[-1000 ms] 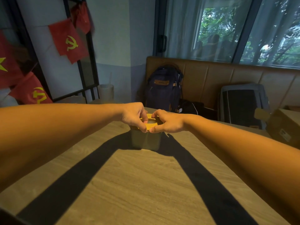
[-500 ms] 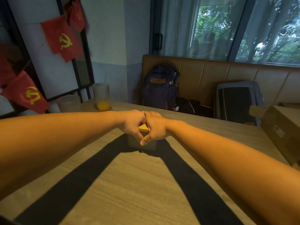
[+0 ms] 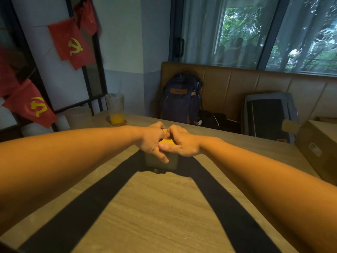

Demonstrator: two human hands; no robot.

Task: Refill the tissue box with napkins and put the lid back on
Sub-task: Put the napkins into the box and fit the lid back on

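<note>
Mid-frame: tissue box (image 3: 161, 162) on table (image 3: 164, 207), yellow lid (image 3: 166, 142) on top. Your L hand (image 3: 152, 141) & R hand (image 3: 179, 143) both curl over lid, gripping its edges. Vs 1 s ago: lid opening now covered, hands closed in. Prob pressing it home; seating unconfirmed. Juice glass (image 3: 115, 110) upper left.

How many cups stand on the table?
2: a clear cup with orange drink at the table's far left edge, and a frosted cup just left of it. Others may be hidden.
</note>
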